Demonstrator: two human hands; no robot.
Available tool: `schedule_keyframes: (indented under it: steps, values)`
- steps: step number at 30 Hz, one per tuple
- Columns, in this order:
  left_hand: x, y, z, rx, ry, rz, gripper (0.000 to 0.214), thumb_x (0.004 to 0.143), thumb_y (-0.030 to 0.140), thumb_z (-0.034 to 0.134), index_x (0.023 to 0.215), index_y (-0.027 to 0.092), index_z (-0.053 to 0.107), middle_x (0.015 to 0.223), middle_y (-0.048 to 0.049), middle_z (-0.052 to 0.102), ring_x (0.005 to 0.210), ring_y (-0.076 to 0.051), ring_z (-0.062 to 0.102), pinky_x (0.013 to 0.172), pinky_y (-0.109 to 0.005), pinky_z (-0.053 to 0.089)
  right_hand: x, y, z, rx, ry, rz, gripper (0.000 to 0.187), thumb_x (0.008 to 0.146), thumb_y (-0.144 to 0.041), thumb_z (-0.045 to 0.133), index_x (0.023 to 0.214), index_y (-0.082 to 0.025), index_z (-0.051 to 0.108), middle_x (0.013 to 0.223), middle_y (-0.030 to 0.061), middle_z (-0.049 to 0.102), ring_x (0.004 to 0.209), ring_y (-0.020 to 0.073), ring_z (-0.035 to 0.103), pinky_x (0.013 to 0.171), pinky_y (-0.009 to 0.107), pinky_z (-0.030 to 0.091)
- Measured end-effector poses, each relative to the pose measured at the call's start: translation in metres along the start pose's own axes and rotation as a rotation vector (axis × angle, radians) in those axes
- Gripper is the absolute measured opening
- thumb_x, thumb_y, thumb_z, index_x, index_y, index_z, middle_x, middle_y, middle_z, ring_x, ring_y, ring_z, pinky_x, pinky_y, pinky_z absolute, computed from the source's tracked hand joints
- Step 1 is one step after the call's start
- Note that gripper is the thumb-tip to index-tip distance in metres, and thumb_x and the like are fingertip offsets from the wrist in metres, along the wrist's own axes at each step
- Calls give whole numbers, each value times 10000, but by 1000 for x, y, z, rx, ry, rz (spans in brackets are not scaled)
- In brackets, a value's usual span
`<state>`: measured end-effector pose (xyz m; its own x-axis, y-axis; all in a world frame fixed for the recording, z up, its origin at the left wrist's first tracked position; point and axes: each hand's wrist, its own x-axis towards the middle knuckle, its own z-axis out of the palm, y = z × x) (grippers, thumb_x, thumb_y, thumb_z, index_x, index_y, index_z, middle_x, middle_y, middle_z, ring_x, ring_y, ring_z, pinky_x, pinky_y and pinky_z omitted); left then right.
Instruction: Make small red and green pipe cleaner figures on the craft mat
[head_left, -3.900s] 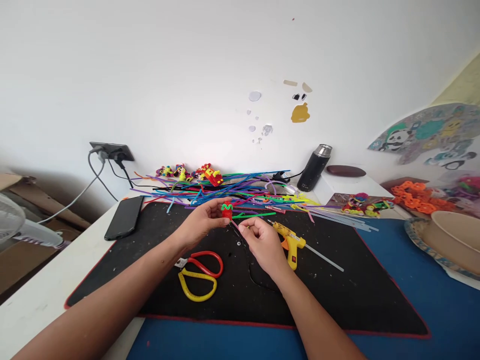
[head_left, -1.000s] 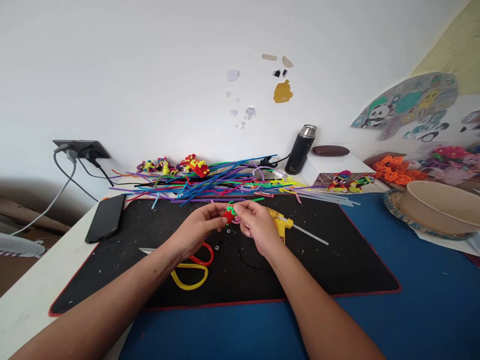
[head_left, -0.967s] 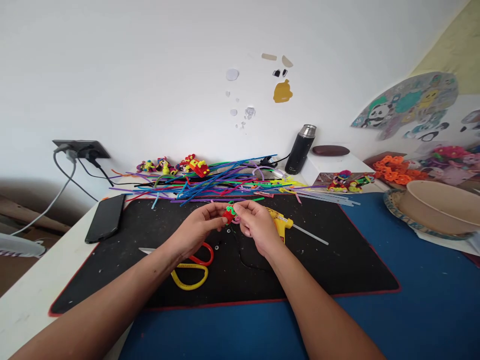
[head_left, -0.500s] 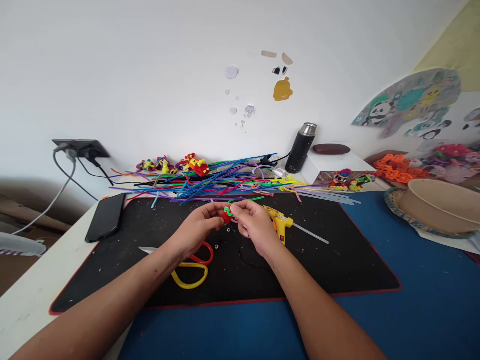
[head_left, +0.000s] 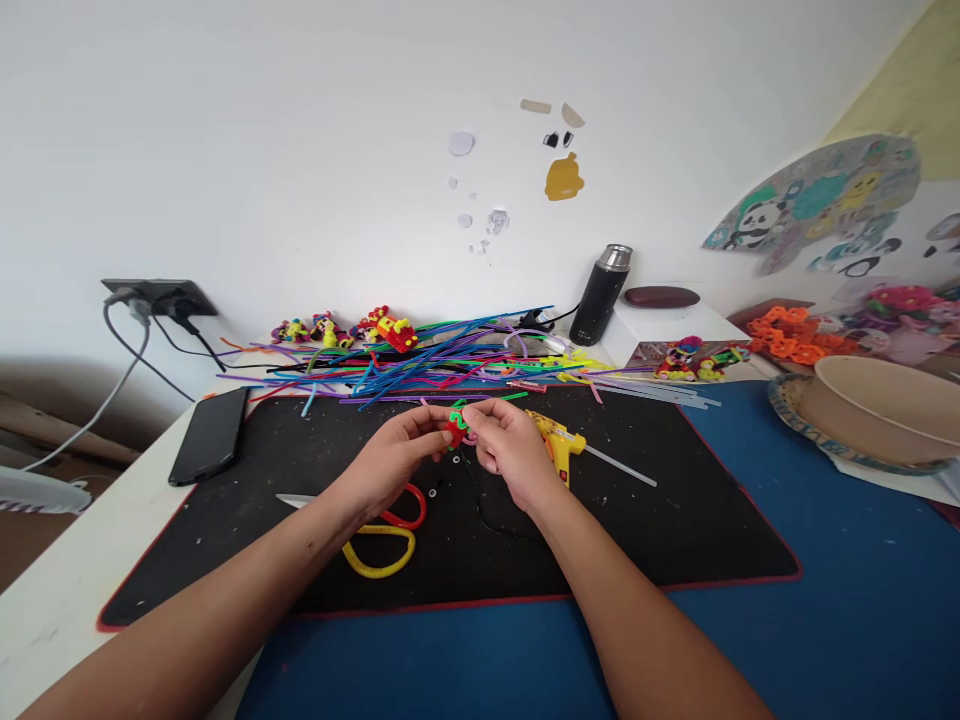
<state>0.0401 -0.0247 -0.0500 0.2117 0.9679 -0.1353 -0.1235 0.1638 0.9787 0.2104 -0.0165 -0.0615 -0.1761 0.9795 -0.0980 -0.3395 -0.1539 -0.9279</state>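
Between my two hands is a small red and green pipe-cleaner figure (head_left: pixel 457 428), held above the black mat (head_left: pixel 645 540). My left hand (head_left: pixel 405 448) pinches its red side with thumb and fingers. On the other side, my right hand (head_left: pixel 510 448) is closed on the green part, and a bit of pink shows under its fingers. Scissors (head_left: pixel 379 552) with red and yellow handles lie partly under my left forearm. Just behind my right hand rests a yellow glue gun (head_left: pixel 559 440) with a clear stick in it. Tiny white-and-black eyes (head_left: pixel 433 493) lie below the hands.
A heap of coloured pipe cleaners (head_left: pixel 450 350) runs along the wall, with finished figures (head_left: pixel 390 328) behind it. A phone (head_left: pixel 211 435) lies at left. At the back stands a black thermos (head_left: pixel 600 295). A bowl (head_left: pixel 885 410) sits at right.
Both hands stay in nearly the same place. The red part shows slightly more between the fingers, and the whole view has shifted a little.
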Motion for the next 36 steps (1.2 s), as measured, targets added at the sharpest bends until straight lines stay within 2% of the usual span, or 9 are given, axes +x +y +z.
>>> schedule_keyframes:
  steps: [5, 18, 24, 36]
  values:
    - [0, 0, 1, -59, 15, -34, 316, 655, 246, 872, 946, 175, 771, 880, -31, 701, 744, -146, 560, 659, -273, 410, 0, 0, 2, 7, -7, 7, 406, 706, -507, 867, 788, -190, 627, 516, -96, 457, 381, 47, 323, 372, 203, 189]
    - [0, -4, 0, -185, 11, -95, 335, 648, 170, 873, 967, 165, 770, 842, -28, 710, 700, -129, 572, 646, -265, 409, -1, 0, 2, 23, -16, 17, 389, 717, -491, 860, 774, -197, 612, 490, -114, 406, 382, 49, 292, 375, 207, 197]
    - [0, -4, 1, -189, -12, -69, 349, 672, 219, 914, 978, 167, 755, 869, -28, 711, 715, -137, 597, 653, -272, 436, 1, 2, -1, 35, -4, 20, 381, 758, -505, 834, 800, -200, 610, 488, -117, 390, 376, 52, 294, 375, 208, 180]
    - [-1, -4, 1, -137, -74, -57, 398, 669, 214, 923, 1009, 180, 719, 888, -24, 712, 727, -144, 629, 644, -266, 453, -2, -3, 0, 61, -20, 53, 423, 726, -524, 857, 781, -199, 591, 476, -123, 381, 378, 48, 292, 380, 205, 183]
